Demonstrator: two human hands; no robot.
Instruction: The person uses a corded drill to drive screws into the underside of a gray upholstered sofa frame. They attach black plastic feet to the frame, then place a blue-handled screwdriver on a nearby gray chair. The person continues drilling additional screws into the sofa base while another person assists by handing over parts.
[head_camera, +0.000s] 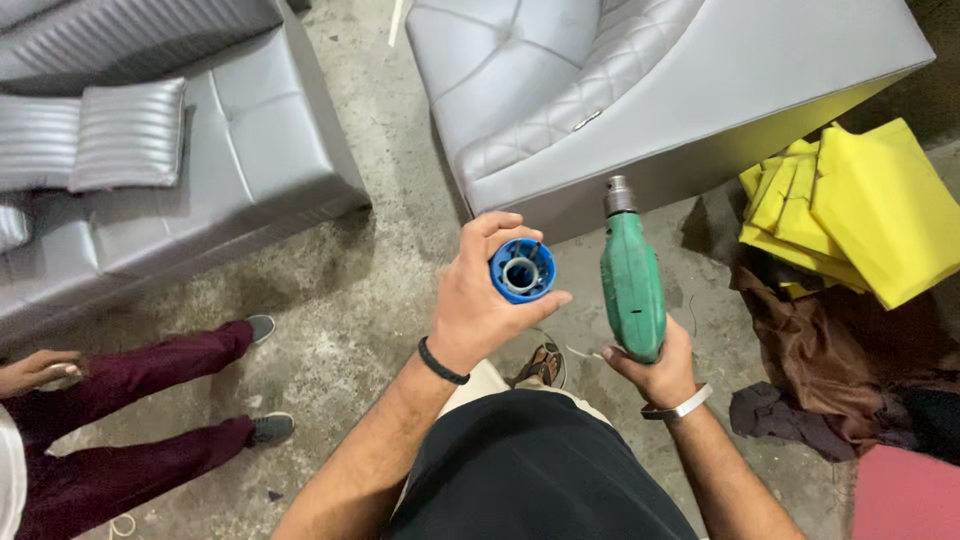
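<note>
With the left hand (480, 300) closed around a blue cap (522, 270) just left of the green drill (632, 285), which the right hand (655, 365) grips below the grey sofa (640, 90), this looks like readying; next likely means bringing cap and drill together.

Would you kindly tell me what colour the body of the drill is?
The drill in the right hand is green with a grey metal chuck, seen in the head view.
</note>
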